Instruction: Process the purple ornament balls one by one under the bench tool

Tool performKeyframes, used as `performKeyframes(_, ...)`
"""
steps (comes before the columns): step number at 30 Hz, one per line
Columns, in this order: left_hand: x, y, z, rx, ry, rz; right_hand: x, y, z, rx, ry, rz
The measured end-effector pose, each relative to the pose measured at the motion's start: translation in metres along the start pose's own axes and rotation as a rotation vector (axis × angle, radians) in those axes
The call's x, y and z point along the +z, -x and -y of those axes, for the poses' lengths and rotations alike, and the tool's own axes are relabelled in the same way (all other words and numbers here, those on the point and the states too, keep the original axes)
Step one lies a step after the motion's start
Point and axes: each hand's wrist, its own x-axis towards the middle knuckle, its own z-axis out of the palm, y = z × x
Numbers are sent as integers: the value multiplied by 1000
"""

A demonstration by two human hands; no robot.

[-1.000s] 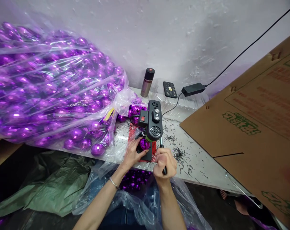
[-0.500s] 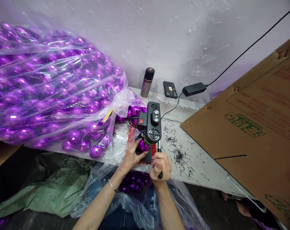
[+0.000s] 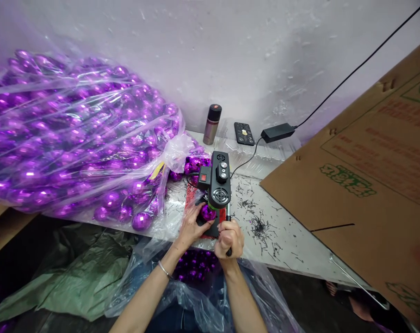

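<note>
Under the head of a small black bench press machine (image 3: 219,178), a shiny purple faceted ball (image 3: 208,212) sits against a green part. My left hand (image 3: 192,223) grips this ball between thumb and fingers from the left and front. Wrapped in a fist, my right hand (image 3: 230,239) holds the black-gripped lever (image 3: 228,218) on the machine's right side. Beneath the machine lies a red sheet (image 3: 189,196) on the white table. In my lap, an open clear plastic bag (image 3: 133,277) contains many purple pieces.
A large clear bag of purple balls (image 3: 74,138) fills the left. Behind the machine stand a bottle (image 3: 212,125), a phone (image 3: 243,133) and a power adapter (image 3: 277,132). Small black bits (image 3: 260,226) litter the table at right, beside a cardboard box (image 3: 362,199).
The whole view has shifted slightly. Both hands keep their holds on the ball and the lever, with little other visible movement.
</note>
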Motion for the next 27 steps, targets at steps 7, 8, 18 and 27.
performKeyframes(7,2,1,2,9,-29,-18,-5,-15,4,-49,-17,46)
performKeyframes(8,2,0,2,8,-30,-19,-7,-22,9,-18,-26,55)
performKeyframes(18,-7,58,-7,85,-22,-93,-19,-73,39,186,-30,160)
performKeyframes(27,-14,106,-10,143,1,36,-20,-61,33,97,-9,176)
